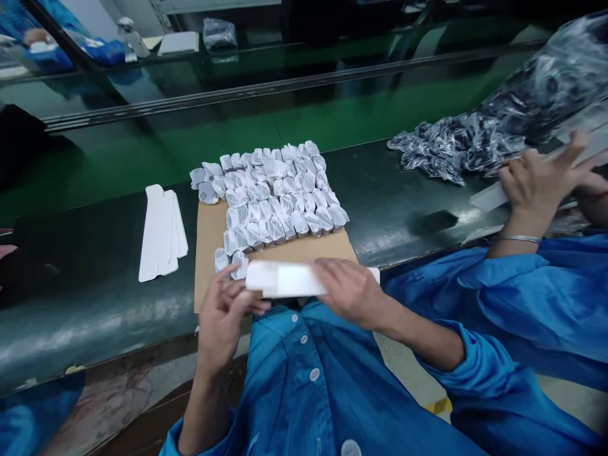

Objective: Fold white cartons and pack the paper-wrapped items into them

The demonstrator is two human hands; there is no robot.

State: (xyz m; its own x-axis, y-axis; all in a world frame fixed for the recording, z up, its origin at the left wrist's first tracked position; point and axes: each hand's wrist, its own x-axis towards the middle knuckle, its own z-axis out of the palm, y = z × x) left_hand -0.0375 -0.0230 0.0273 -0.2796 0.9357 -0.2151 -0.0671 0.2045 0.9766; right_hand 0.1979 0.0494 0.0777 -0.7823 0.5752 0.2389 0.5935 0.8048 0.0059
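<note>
A long white carton (289, 279) is held across my lap edge between both hands. My left hand (225, 316) grips its left end with curled fingers. My right hand (349, 291) lies over its right part, fingers closed on it. Just beyond, a brown cardboard sheet (211, 237) carries several rows of small white wrapped packets (273, 196). A stack of flat white carton blanks (161, 231) lies to the left of the cardboard.
The dark green workbench (95, 297) borders a green conveyor belt (237, 133). At right a co-worker's hand (536, 183) holds a white carton beside a heap of clear bags with dark parts (498, 120). Another person in blue sits far left.
</note>
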